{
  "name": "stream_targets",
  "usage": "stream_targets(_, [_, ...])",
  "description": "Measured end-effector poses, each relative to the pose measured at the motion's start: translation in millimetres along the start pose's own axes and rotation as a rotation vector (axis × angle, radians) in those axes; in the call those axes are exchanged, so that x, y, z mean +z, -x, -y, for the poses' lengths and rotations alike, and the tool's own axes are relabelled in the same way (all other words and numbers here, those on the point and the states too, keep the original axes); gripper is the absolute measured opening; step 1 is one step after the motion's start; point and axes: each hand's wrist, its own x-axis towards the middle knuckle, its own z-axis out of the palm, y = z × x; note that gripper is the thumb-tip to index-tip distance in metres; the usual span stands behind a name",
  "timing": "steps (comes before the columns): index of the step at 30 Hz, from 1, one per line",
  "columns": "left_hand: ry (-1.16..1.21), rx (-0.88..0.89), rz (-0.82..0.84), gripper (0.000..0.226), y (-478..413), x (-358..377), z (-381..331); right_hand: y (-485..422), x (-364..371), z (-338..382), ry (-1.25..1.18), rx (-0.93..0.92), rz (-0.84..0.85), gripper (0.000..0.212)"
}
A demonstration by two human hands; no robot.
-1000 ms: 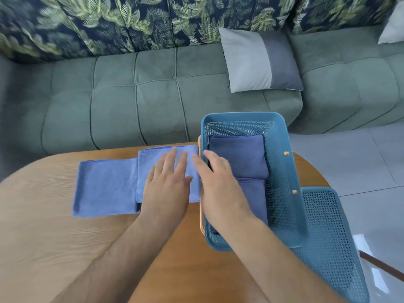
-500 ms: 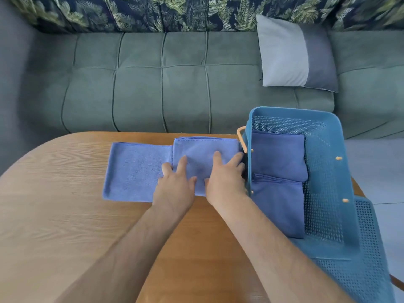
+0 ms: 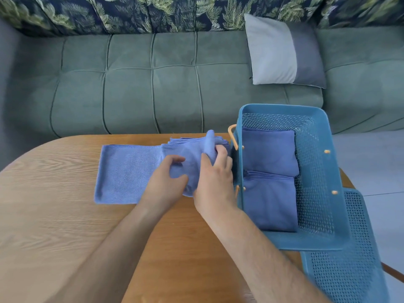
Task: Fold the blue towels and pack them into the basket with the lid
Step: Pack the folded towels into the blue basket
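Just left of the basket (image 3: 282,109), a blue towel (image 3: 129,171) lies on the wooden table (image 3: 54,215). The end away from the basket is spread flat in a single layer. The end next to the basket is folded over into a thicker stack that almost touches the basket's left wall.

Right hand (image 3: 215,178): fingers curled over a raised fold of the towel beside the basket's left wall, gripping it. The fold stands up above the stack.

Left hand (image 3: 164,182): on the side of the right hand away from the basket. Fingers are bent and the thumb is drawn in, with the folded part of the towel pinched between them.

Inside the basket, two folded towels sit against its left wall: one at the far end (image 3: 269,149) and one at the near end (image 3: 271,204), their edges meeting. A strip of the basket floor along its right wall is bare. An orange handle (image 3: 231,136) is on the basket's left wall.

The perforated lid (image 3: 349,270) lies open at the basket's near right corner.

Beyond the basket is a green sofa (image 3: 131,84) with a two-tone grey cushion (image 3: 273,51) on it.
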Motion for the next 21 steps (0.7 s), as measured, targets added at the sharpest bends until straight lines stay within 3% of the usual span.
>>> stream_targets(4, [-0.052, 0.305, -0.109, 0.055, 27.5, -1.4, -12.9, 17.0, -29.0, -2.7, -0.140, -0.034, -0.142, 0.059])
stream_targets(9, [-0.129, 0.485, -0.110, 0.057, 49.4, 25.2, -54.9, 20.5, -80.7, -37.8, -0.168, 0.001, -0.322, 0.075])
stream_targets(12, [-0.253, 0.594, -0.044, 0.061, 46.8, 63.6, -85.8, 11.7, -103.9, -79.6, -0.116, 0.077, -0.335, 0.062])
stream_targets(16, [-0.477, 0.569, 0.027, 0.064, 27.1, 123.5, -120.2, -13.2, -103.4, -140.6, -0.030, 0.204, -0.183, 0.064])
stream_targets(21, [-0.701, 0.388, 0.070, 0.043, -10.7, 173.3, -129.4, -49.4, -69.6, -178.8, 0.040, 0.197, -0.054, 0.048])
